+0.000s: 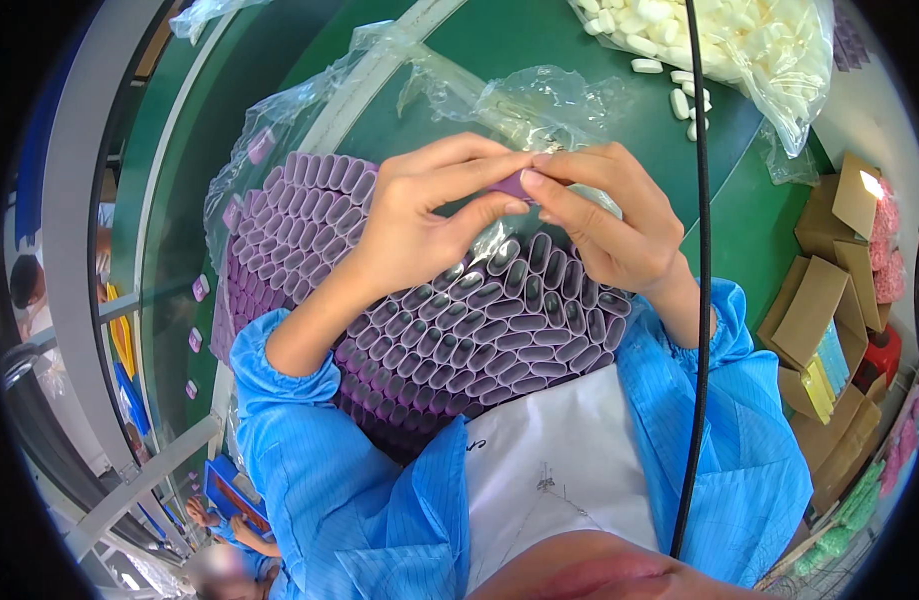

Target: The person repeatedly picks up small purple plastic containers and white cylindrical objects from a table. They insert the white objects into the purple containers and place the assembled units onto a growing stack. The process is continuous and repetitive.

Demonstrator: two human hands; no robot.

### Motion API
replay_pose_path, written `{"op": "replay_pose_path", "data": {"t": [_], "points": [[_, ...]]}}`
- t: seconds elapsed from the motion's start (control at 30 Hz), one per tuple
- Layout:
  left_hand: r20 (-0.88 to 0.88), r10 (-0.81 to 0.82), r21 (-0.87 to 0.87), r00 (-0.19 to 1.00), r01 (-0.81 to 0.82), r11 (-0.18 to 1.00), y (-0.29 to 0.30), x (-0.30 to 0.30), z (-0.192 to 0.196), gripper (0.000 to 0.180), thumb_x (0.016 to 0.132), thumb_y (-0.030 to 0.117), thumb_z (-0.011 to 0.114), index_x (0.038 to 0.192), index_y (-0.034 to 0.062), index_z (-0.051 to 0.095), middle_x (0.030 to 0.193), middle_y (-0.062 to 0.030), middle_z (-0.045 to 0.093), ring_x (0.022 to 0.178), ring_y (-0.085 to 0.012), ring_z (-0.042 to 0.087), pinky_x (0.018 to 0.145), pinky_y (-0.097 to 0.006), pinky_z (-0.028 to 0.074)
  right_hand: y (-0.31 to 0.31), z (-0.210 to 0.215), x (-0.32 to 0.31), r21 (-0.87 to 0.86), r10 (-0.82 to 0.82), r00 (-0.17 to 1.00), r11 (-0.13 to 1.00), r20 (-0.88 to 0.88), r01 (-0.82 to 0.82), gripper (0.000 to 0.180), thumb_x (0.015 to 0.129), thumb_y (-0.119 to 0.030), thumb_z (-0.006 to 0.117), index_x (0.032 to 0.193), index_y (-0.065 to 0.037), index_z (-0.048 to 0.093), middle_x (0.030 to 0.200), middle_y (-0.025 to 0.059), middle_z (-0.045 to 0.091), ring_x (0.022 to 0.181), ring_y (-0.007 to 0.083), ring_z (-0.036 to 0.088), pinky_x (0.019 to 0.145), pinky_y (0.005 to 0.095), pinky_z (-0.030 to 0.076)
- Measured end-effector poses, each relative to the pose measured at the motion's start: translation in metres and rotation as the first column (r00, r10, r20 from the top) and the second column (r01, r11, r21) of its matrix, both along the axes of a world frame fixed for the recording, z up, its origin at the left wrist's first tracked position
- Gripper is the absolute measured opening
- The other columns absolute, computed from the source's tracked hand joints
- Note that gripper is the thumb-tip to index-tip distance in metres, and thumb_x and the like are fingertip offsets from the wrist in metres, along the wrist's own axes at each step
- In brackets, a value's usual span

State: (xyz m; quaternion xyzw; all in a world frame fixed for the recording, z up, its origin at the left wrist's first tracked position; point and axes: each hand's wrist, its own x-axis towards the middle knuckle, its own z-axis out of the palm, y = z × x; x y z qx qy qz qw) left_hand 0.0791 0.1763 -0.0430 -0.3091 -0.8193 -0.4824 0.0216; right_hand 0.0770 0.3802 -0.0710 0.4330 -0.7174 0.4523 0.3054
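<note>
Both my hands meet above a large packed array of purple oval sleeves (450,330), whose open ends face up. My left hand (420,210) pinches one side of a small purple piece (510,186), with thumb and fingers closed on it. From the other side my right hand (620,215) grips the same piece between thumb and fingertips. Its colour matches the sleeves below, but the fingers cover most of it. A clear plastic bag (560,95) lies crumpled behind the hands, and clear film spreads around the array's far left edge.
At the far right, a clear bag (770,60) spills white oval pieces (680,100) onto the green table (630,150). Cardboard boxes (810,310) stand at the right. A black cable (702,250) hangs across the view. Loose purple pieces (195,340) lie left; another person (245,535) is lower left.
</note>
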Motion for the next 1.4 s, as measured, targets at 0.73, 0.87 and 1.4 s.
{"op": "replay_pose_path", "data": {"t": [0.73,0.87,1.4], "points": [[0.04,0.076,-0.431,0.996,-0.051,0.901,-0.005,-0.019,0.02,0.033,0.077,0.025,0.074,0.103,0.0066,0.064,0.083,-0.0099,0.062,0.076,-0.0238,0.061,0.068,-0.034,0.049,0.071,-0.047,-0.083,0.403,-0.459,0.878,0.784,-0.135,0.472,0.014,0.072,-0.003,0.068,0.081,-0.001,0.057,0.088,0.0079,0.062,0.083,0.0273,0.057,0.074,0.0372,0.048],[0.41,-0.162,-0.506,0.898,0.372,0.778,0.001,0.0,0.007,0.035,0.076,0.022,0.076,0.101,0.0008,0.064,0.082,-0.0103,0.065,0.07,-0.0177,0.064,0.062,-0.032,0.051,0.057,-0.045,-0.066,0.385,-0.292,0.943,0.898,0.158,0.213,0.013,0.074,-0.002,0.066,0.083,0.0,0.056,0.094,0.0085,0.063,0.082,0.0292,0.057,0.071,0.0388,0.049],[0.605,-0.022,0.28,0.796,-0.187,0.942,-0.008,-0.004,0.008,0.037,0.081,-0.006,0.066,0.117,-0.0044,0.06,0.111,-0.0112,0.063,0.101,-0.0156,0.06,0.088,-0.028,0.05,0.019,-0.001,-0.011,-0.235,0.045,0.815,0.965,0.577,0.113,0.016,0.079,0.0,0.07,0.095,0.0,0.069,0.088,0.0088,0.066,0.08,0.0133,0.062,0.071,0.0263,0.049]]}}
